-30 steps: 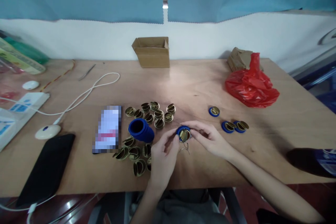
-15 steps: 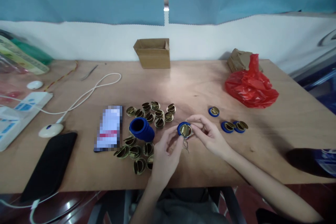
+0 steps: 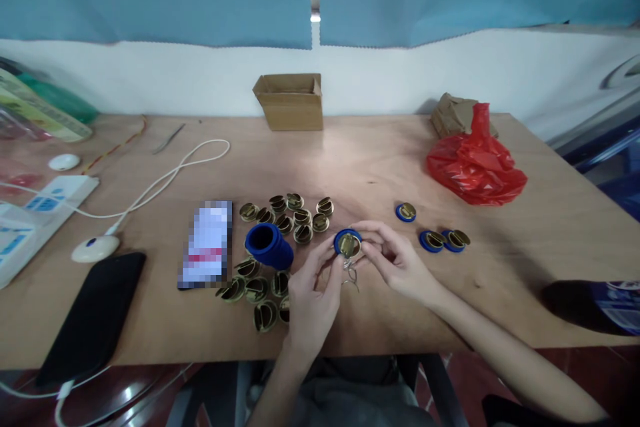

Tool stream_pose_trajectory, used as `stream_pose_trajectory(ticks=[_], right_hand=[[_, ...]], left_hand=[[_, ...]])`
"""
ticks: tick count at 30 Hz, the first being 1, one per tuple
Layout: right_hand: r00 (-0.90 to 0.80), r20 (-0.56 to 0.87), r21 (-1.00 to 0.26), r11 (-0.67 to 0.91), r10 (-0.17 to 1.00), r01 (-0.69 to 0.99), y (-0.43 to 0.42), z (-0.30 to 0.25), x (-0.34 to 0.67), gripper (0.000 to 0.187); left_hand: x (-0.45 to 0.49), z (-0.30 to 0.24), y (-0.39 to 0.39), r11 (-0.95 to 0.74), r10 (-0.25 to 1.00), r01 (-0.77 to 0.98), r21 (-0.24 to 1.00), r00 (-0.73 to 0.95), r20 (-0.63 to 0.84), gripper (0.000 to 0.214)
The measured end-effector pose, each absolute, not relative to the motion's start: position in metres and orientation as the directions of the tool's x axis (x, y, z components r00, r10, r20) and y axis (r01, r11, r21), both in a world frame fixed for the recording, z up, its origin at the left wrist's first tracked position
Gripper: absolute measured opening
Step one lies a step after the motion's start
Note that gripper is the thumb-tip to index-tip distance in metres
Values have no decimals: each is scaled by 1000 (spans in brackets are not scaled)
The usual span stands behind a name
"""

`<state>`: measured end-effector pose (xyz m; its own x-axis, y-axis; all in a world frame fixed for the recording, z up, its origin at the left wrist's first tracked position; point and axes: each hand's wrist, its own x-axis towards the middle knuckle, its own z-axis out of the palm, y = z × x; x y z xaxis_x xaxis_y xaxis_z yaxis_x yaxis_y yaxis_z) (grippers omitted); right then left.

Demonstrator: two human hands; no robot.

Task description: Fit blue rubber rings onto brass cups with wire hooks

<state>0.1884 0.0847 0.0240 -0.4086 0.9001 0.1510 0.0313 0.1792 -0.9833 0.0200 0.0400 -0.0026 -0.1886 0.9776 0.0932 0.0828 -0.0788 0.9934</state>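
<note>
We've got both hands on one small pc, a blue ring w/ a brass-coloured disc (image 3: 349, 245), held up just below & right of frame ctr over the counter (image 3: 375, 160). Our L hand (image 3: 315, 293) grips its L side, thumb low nr the bottom edge & fingers at the ring's L; our R hand (image 3: 395, 260) pinches the R side, thumb & fingers close together, so both are narrow & occupied. The disc faces up twd us, w/ a raised tilted flap across it. Just under it we see thin curved metal loops (image 3: 352, 275); can't tell if they're attached. L of our L hand, a stack of nested blue rings (image 3: 273, 247) leans over, open end twd upper L. Loose brass pcs sit around it: one bunch (image 3: 303, 216) above & to the R, another (image 3: 257, 289) below, partly hidden by our L hand. R of ctr lie 3 blue-ringed brass pcs: one (image 3: 405, 211) alone, two (image 3: 444, 240) side by side, a bit lower. At L there's a phone w/ a pixelated screen (image 3: 205, 245), then a dark phone (image 3: 93, 320) nr the lower L corner, plus a white puck (image 3: 95, 249) on a white cable (image 3: 165, 177). Upper ctr: an open cardboard box (image 3: 295, 110) by the wall. Upper R: a red plastic bag (image 3: 477, 170) in front of a brown pkg (image 3: 453, 115). Far R, a dark bottle (image 3: 585, 305) lies on its side.
</note>
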Motion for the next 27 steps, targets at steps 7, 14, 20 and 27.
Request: stream_pose_trajectory(ticks=[7, 14, 20, 27], right_hand=[[-496, 467, -646, 666, 732, 373, 80, 20, 192, 33], [-358, 360, -813, 478, 861, 332, 80, 31, 186, 27], [-582, 195, -576, 573, 789, 583, 90, 12, 189, 19], [-647, 140, -560, 599, 749, 572, 90, -4, 182, 13]], left_hand=[[16, 2, 44, 33, 995, -8, 999, -98, -33, 37], [15, 8, 46, -95, 970, -157, 983, -236, 56, 35], [14, 13, 45, -169, 947, -109, 980, -292, 131, 33], [15, 15, 45, -132, 960, -128, 983, -262, 95, 31]])
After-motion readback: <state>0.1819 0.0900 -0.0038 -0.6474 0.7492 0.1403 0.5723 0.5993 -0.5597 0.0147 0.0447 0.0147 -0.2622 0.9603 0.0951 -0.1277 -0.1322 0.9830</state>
